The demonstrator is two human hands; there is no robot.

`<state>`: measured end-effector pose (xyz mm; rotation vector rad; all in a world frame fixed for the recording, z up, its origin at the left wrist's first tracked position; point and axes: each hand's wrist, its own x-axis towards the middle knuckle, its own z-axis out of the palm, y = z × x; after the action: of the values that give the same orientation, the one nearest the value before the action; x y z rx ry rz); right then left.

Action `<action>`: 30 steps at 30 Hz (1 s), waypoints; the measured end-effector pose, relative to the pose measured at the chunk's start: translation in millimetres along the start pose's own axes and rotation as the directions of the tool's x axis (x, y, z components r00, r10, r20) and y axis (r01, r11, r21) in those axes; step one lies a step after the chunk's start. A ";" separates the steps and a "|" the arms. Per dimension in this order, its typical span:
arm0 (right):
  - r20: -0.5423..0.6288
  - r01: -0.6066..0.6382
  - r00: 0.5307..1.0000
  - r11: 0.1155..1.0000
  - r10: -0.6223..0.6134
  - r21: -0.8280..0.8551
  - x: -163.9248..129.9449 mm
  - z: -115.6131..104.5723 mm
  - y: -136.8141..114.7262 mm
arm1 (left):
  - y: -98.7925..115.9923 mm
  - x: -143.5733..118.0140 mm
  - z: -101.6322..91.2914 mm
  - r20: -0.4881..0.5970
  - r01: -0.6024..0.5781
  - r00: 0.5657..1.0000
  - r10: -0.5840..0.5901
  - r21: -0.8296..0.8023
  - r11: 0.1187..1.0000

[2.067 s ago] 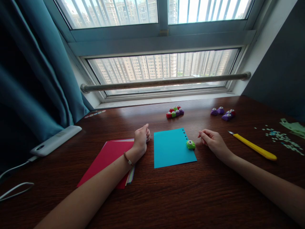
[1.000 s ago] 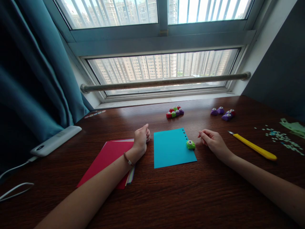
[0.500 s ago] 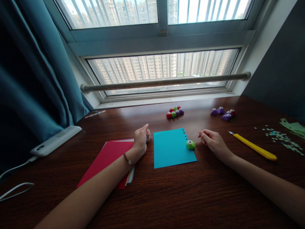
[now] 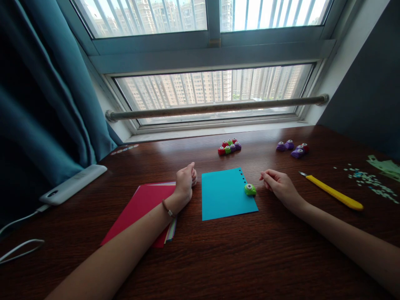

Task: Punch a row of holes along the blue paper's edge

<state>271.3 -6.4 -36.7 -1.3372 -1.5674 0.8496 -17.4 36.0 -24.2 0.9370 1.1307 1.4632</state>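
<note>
A blue sheet of paper (image 4: 223, 196) lies on the table between my hands, with several small holes punched along its upper right edge. A green craft punch (image 4: 250, 189) sits on the sheet's right edge, below those holes. My left hand (image 4: 186, 180) rests in a loose fist left of the sheet, apart from it, its wrist over a stack of coloured paper (image 4: 143, 208) topped by a red sheet. To the right of the punch, my right hand (image 4: 278, 183) lies with curled fingers, touching neither punch nor sheet. Nothing shows in either hand.
Several craft punches (image 4: 229, 147) are grouped near the window, with more punches (image 4: 293, 148) at the back right. A yellow craft knife (image 4: 334, 191) has its blade exposed. Paper bits (image 4: 373, 181) lie far right; a white power strip (image 4: 73, 184) lies left.
</note>
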 end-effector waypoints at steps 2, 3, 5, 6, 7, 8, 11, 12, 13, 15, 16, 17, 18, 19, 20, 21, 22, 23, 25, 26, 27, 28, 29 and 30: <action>0.000 0.000 1.000 1.000 0.000 0.003 -0.2 -0.4 0.4 | -0.2 0.2 -0.2 0.001 0.000 1.000 0.000 -0.002 1.000; 0.001 0.001 1.000 1.000 -0.001 0.003 -0.1 -0.5 0.5 | -0.4 0.3 -0.3 0.001 0.000 1.000 0.000 -0.003 1.000; 0.001 0.003 1.000 1.000 -0.003 0.000 0.3 -0.3 0.9 | -0.7 0.6 -0.4 0.001 0.001 1.000 0.000 -0.005 1.000; 0.001 0.004 1.000 1.000 -0.004 -0.003 0.5 -0.1 1.0 | -0.8 0.8 -0.4 0.001 0.001 1.000 -0.001 -0.006 1.000; 0.001 0.004 1.000 1.000 -0.004 -0.004 0.8 0.2 1.1 | -0.8 0.8 -0.4 0.001 0.001 1.000 -0.001 -0.006 1.000; 0.000 0.004 1.000 1.000 -0.004 -0.005 0.9 0.4 1.2 | -0.8 0.9 -0.4 0.001 0.002 1.000 -0.002 -0.007 1.000; 0.000 0.004 1.000 1.000 -0.004 -0.002 0.9 0.9 1.5 | -0.7 0.8 -0.3 -0.001 0.003 1.000 -0.003 -0.006 1.000; 0.000 0.005 1.000 1.000 -0.005 -0.003 0.7 0.8 1.6 | -0.7 0.9 -0.4 -0.002 0.003 1.000 -0.003 -0.005 1.000; 0.001 0.006 1.000 1.000 -0.006 -0.003 0.5 0.8 1.8 | -0.8 0.9 -0.4 -0.002 0.004 1.000 -0.004 -0.004 1.000; 0.001 0.007 1.000 1.000 -0.007 -0.004 0.3 0.6 2.1 | -1.0 1.1 -0.6 -0.005 0.003 1.000 -0.003 -0.002 1.000; 0.002 0.006 1.000 1.000 -0.006 -0.004 0.4 0.6 2.2 | -1.2 1.3 -0.7 -0.006 0.002 1.000 -0.002 -0.001 1.000; 0.001 0.006 1.000 1.000 -0.006 -0.005 0.6 0.6 2.2 | -1.4 1.4 -0.8 -0.006 0.002 1.000 -0.002 -0.001 1.000; 0.000 0.006 1.000 1.000 -0.006 -0.005 0.8 0.7 2.1 | -1.5 1.6 -0.9 -0.006 0.001 1.000 -0.001 0.000 1.000; -0.002 0.005 1.000 1.000 -0.006 -0.007 1.2 0.8 1.8 | -1.6 1.7 -1.0 -0.006 0.001 1.000 -0.001 0.000 1.000; -0.003 0.005 1.000 1.000 -0.005 -0.009 1.6 0.9 1.6 | -1.7 1.7 -1.0 -0.005 0.001 1.000 -0.001 0.000 1.000; -0.004 0.005 1.000 1.000 -0.005 -0.010 1.9 1.0 1.3 | -1.7 1.7 -1.0 -0.004 0.002 1.000 -0.002 0.000 1.000; -0.005 0.004 1.000 1.000 -0.004 -0.009 2.2 1.1 1.1 | -1.6 1.7 -1.0 -0.003 0.002 1.000 -0.002 0.000 1.000; -0.005 0.004 1.000 1.000 -0.004 -0.008 2.3 1.1 0.9 | -1.5 1.6 -1.0 -0.002 0.002 1.000 -0.002 0.000 1.000; -0.006 0.003 1.000 1.000 -0.003 -0.006 2.2 1.1 0.9 | -1.4 1.5 -1.0 -0.001 0.002 1.000 -0.002 0.000 1.000; -0.007 0.002 1.000 1.000 -0.002 -0.006 2.0 1.0 1.0 | -1.4 1.4 -1.0 -0.001 0.001 1.000 -0.001 0.001 1.000; -0.008 0.002 1.000 1.000 -0.002 -0.007 1.8 1.0 1.2 | -1.4 1.4 -1.0 -0.001 0.001 1.000 -0.001 0.001 1.000; -0.008 0.001 1.000 1.000 -0.001 -0.009 1.5 0.9 1.3 | -1.4 1.4 -1.0 0.000 0.000 1.000 0.000 0.002 1.000; -0.009 0.002 1.000 1.000 -0.002 -0.011 1.3 0.8 1.5 | -1.5 1.4 -1.0 -0.001 -0.001 1.000 0.001 0.003 1.000; -0.008 0.002 1.000 1.000 -0.002 -0.012 1.1 0.8 1.6 | -1.5 1.4 -1.0 -0.001 -0.001 1.000 0.001 0.003 1.000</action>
<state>271.2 -5.0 -38.3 -1.3454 -1.5694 0.8335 -18.2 37.3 -25.9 0.9395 1.1338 1.4635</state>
